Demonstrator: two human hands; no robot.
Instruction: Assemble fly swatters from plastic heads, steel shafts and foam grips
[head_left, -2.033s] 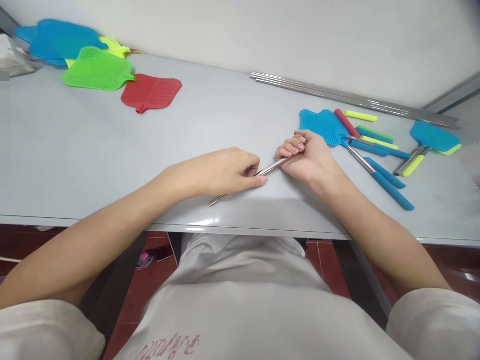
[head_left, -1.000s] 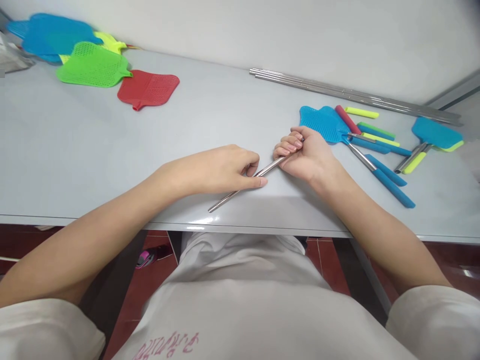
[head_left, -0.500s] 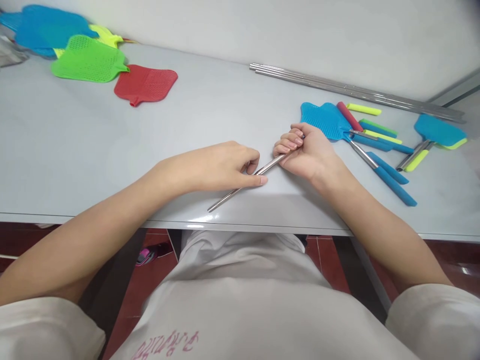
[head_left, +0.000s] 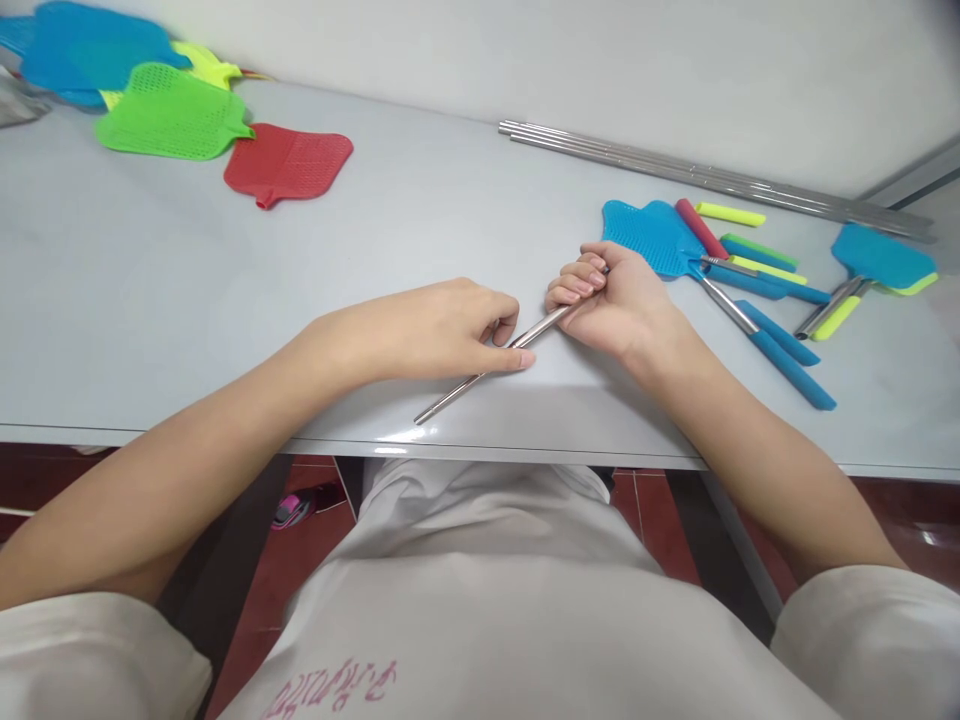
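Note:
A thin silver metal tube (head_left: 450, 398) lies slantwise near the table's front edge, its lower end pointing left toward me. My right hand (head_left: 615, 300) is wrapped round its upper end, palm turned up and fingers curled over it. Lower down, my left hand (head_left: 450, 330) has its thumb across the tube and its fingers bent on the far side; part of that grip is hidden under the hand. Just beyond my right hand is a blue fly swatter head (head_left: 651, 235), with a metal shaft and a blue handle (head_left: 791, 370) running toward the right.
Green (head_left: 172, 115), red (head_left: 292, 165) and blue swatter heads (head_left: 101, 50) lie at the back left. Several long metal tubes (head_left: 675, 168) rest along the wall. A yellow handle (head_left: 731, 213), a red handle (head_left: 697, 228) and a folded blue swatter (head_left: 881, 255) lie at the right.

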